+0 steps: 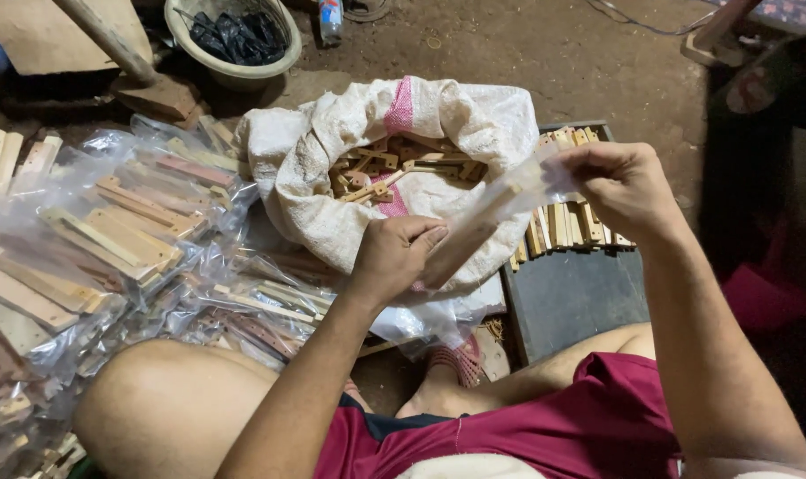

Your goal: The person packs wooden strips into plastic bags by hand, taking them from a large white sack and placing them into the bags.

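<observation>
1. Bare packed-earth floor [554, 53] lies under everything we see, and we place things by the white woven sack [332, 177] standing open at the middle.
2. Nearest us, below the sack, are our bent knees and dark red shorts [545, 426].
3. Just in front of the sack, our left hand [394, 257] has its fingers curled shut around the lower end of a flat wooden piece [461, 244].
4. That piece slants up toward the sack's right edge, its upper part inside a clear plastic sleeve [527, 186].
5. Our right hand [620, 186], right of the sack, pinches the sleeve's top between thumb and fingertips.
6. Left of the sack spreads a heap of bagged wooden pieces [110, 239].
7. Right of it, a dark tray [571, 293] carries a row of loose sticks [563, 226].
8. Inside the sack we see more loose wooden parts [394, 168].
9. Beyond the sack stands a pale basin [234, 35] filled with dark scraps.
</observation>
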